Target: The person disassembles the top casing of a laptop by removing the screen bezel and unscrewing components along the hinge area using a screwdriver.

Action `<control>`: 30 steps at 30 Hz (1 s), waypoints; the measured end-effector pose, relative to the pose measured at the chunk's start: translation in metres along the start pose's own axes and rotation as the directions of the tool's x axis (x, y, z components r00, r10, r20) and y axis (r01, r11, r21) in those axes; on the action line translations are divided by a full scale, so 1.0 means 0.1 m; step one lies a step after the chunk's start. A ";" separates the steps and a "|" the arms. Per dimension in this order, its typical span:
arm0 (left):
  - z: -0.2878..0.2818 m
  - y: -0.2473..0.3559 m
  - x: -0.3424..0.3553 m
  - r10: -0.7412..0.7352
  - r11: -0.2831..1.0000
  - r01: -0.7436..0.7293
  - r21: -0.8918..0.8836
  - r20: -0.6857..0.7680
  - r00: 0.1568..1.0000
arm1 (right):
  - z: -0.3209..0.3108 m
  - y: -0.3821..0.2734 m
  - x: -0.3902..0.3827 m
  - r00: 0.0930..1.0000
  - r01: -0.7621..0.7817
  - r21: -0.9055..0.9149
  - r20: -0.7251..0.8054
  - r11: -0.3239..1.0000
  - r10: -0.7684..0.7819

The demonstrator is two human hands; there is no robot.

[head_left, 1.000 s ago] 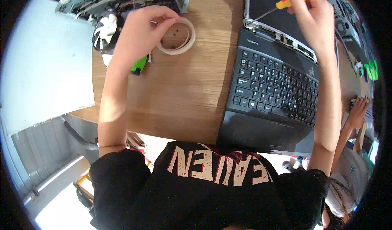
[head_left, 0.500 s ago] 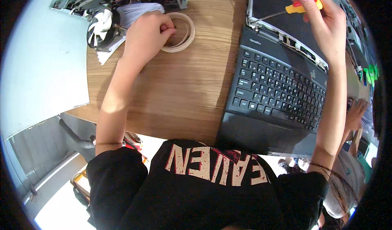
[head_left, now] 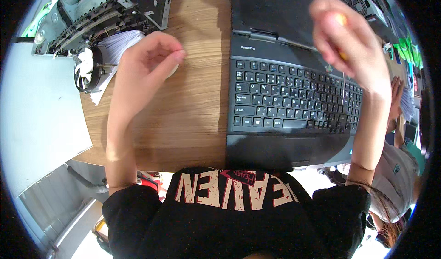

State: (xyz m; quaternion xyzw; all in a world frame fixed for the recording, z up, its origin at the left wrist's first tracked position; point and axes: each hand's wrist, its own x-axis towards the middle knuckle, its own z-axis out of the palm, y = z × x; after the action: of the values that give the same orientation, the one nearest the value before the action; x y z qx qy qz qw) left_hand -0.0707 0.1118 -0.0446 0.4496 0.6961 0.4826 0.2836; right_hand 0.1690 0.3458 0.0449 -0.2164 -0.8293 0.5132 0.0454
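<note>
Raised over the right side of the black laptop [head_left: 275,107], my right hand [head_left: 353,47] is closed around a screwdriver with a yellow handle [head_left: 341,19]. Its thin shaft comes out below the fist and points down toward the keyboard; motion blurs the hand. The laptop lies unfolded, its black screen half [head_left: 280,11] away from me. My left hand [head_left: 140,70] is above the wooden table [head_left: 193,98], thumb and fingertips pinched together; anything between them is too small to make out. A sliver of a pale tape roll [head_left: 173,70] shows under that hand, the rest hidden.
At the left back stand a small fan with white blades [head_left: 86,69], a bundle of white strips [head_left: 120,43] and a metal equipment chassis [head_left: 103,17]. A pale panel [head_left: 46,116] borders the left. Another person's hand [head_left: 397,96] is at the far right, near metal parts [head_left: 365,4].
My right hand with the screwdriver has left the screen's hinge corner and its shaft now points toward me. My left hand has lifted from inside the tape roll. The view has shifted right.
</note>
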 end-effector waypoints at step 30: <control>0.93 -0.26 0.82 0.530 0.668 -0.401 0.627 -0.023 0.848 | 0.54 0.84 0.40 0.937 0.234 -0.772 0.017 0.591 -0.350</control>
State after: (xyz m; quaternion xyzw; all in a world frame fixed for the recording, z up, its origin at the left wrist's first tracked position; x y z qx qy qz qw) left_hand -0.0382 0.2208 -0.1005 0.6272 0.6980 0.3361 -0.0798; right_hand 0.1432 0.3496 -0.0596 -0.1105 -0.9861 0.0849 0.0902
